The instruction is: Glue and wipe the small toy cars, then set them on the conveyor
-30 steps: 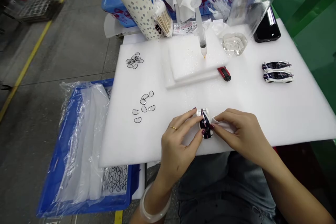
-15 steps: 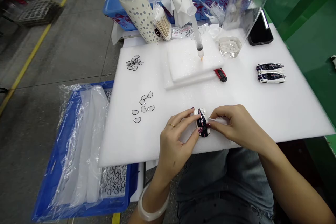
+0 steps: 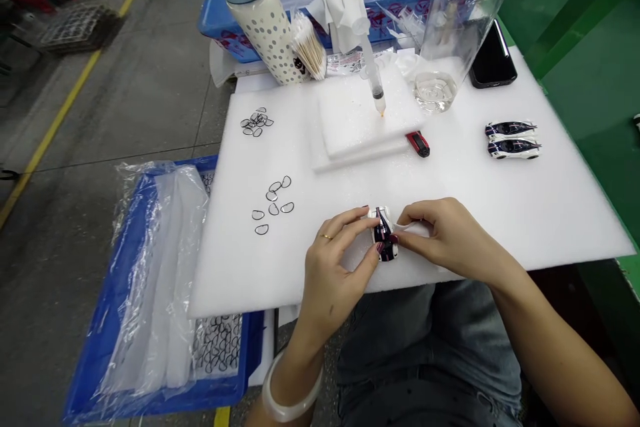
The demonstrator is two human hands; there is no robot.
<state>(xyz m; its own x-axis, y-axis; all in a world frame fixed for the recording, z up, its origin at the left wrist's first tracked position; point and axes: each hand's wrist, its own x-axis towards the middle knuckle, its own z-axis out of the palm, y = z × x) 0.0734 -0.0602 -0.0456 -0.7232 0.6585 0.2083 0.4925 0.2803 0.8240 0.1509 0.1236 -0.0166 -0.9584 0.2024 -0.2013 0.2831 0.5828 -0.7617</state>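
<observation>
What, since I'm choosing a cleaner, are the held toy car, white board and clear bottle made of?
Toy car: glossy painted metal or plastic; its highlights leave that open.
White board: probably matte plastic foam, judging by its soft-looking edge.
Clear bottle: smooth glass or plastic, see-through with reflections.

Wide lane here, the foam-topped counter (image 3: 560, 213) lying open beyond the right hand (image 3: 453, 237), right up to the paired toy race cars (image 3: 513, 140)! Dead ahead, tighter: stacked foam blocks (image 3: 345, 123) jut in, red toy car (image 3: 419, 144) at their corner, syringe (image 3: 377, 89) tilting above. Leftward, scattered black-edged D-shaped pieces (image 3: 271, 196) break up the path.
</observation>
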